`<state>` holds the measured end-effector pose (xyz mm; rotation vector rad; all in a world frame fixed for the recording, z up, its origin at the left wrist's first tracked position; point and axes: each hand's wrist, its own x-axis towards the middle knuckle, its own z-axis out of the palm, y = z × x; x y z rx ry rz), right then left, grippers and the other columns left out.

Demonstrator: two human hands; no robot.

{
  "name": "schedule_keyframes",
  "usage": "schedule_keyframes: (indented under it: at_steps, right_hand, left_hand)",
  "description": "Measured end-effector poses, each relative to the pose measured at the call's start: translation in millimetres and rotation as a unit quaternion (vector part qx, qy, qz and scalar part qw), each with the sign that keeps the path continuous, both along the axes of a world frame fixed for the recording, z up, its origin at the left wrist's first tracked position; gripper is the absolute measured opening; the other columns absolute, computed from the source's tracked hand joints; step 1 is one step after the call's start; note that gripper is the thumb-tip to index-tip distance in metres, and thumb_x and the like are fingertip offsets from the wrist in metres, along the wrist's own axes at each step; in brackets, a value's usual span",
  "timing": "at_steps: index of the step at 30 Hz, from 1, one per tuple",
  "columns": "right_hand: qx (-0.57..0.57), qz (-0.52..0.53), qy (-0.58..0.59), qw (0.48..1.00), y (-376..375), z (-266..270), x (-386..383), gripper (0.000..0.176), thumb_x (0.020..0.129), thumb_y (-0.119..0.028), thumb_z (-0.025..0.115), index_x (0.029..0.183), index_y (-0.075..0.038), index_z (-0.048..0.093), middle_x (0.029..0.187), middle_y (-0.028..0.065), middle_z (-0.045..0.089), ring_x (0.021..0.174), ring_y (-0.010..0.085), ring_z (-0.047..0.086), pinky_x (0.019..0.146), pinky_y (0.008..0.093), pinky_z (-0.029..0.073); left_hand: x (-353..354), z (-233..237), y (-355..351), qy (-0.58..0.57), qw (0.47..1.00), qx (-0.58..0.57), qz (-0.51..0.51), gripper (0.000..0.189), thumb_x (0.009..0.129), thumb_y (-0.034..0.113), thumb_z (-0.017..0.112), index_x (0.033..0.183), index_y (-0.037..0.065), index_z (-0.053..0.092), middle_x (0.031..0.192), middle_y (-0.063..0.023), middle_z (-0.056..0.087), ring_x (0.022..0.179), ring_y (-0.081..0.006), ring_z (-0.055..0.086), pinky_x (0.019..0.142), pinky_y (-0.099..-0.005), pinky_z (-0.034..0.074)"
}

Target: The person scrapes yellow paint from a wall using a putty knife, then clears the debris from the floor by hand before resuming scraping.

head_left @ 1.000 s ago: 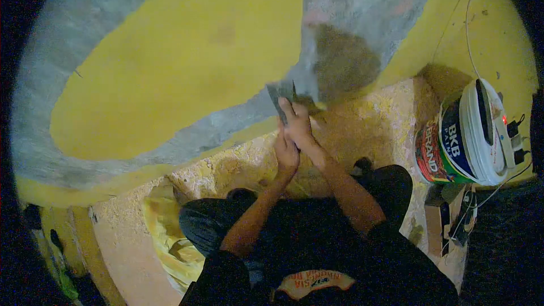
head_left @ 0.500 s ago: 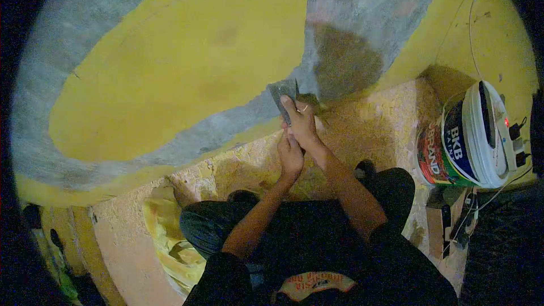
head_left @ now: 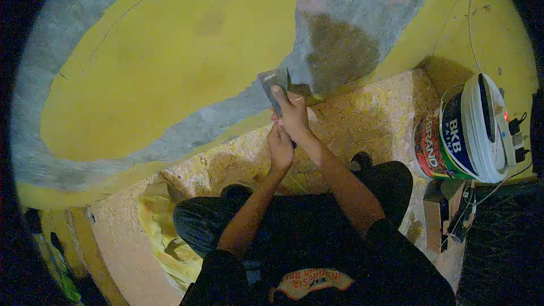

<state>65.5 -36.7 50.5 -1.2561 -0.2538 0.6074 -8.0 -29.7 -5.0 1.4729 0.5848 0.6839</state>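
Observation:
A scraper with a broad, flat metal blade point(head_left: 272, 84) is held in both my hands, its blade beside the wall at the lower right border of a large yellow paint patch point(head_left: 170, 68). My right hand point(head_left: 295, 118) wraps around it, thumb lying along the blade and a ring on one finger. Just below, my left hand point(head_left: 280, 148) is closed around the lower part of the tool, where the handle is mostly hidden by the fingers. Bare grey wall point(head_left: 226, 118) surrounds the yellow patch, and a dark shadow lies to the right of the blade.
A paint bucket point(head_left: 453, 136) stands at the right, with a power strip point(head_left: 513, 136) and cables beside it. Near it lies an open cardboard box point(head_left: 436, 221). Flakes cover the floor point(head_left: 362, 119) along the wall. Crumpled yellow sheeting point(head_left: 164, 238) lies left of my crossed legs.
The view has shifted slightly, so wall and hands appear a little further left and up. The scraper blade catches more light; both hands keep their grip.

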Motion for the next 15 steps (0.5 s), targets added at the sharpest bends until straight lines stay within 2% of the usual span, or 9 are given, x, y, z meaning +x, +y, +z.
schedule_keyframes:
  at_steps: [2,6,11,15]
  right_hand:
    - [0.01,-0.008,0.013,1.0,1,0,0,0.039,0.081,-0.045,0.057,0.07,-0.008,0.053,0.056,0.0024,0.052,0.041,0.0088,0.048,0.033,0.0215,0.034]
    - [-0.01,-0.007,0.009,1.0,3,-1,0,0.041,0.081,-0.046,0.056,0.069,-0.008,0.053,0.056,0.002,0.052,0.041,0.0086,0.049,0.034,0.0214,0.034]
    - [-0.007,-0.027,-0.006,1.0,5,-3,-3,0.041,0.08,-0.047,0.056,0.07,-0.008,0.054,0.056,0.0014,0.052,0.042,0.0083,0.048,0.034,0.0215,0.034]
    - [0.026,-0.026,0.02,0.999,6,1,-6,0.041,0.08,-0.047,0.056,0.069,-0.008,0.054,0.057,0.002,0.052,0.043,0.0087,0.049,0.035,0.0213,0.034]
  left_hand:
    - [-1,2,3,0.036,0.999,0.029,0.004,0.036,0.095,0.027,0.03,0.097,-0.002,0.051,0.054,-0.0009,0.045,0.044,-0.0078,0.041,0.04,-0.0253,0.033]
    - [1,-3,5,0.0,1.0,-0.013,0.012,0.036,0.095,0.027,0.031,0.094,-0.002,0.051,0.054,-0.0015,0.046,0.043,-0.0086,0.042,0.041,-0.0255,0.034]
    - [-4,-7,10,0.051,0.999,0.003,0.005,0.034,0.095,0.027,0.032,0.098,-0.002,0.051,0.057,-0.0019,0.047,0.046,-0.0086,0.043,0.043,-0.025,0.035]
    - [-7,11,10,0.021,0.999,0.034,-0.002,0.033,0.095,0.026,0.033,0.099,-0.002,0.051,0.06,-0.0013,0.048,0.048,-0.0077,0.043,0.044,-0.0243,0.036]
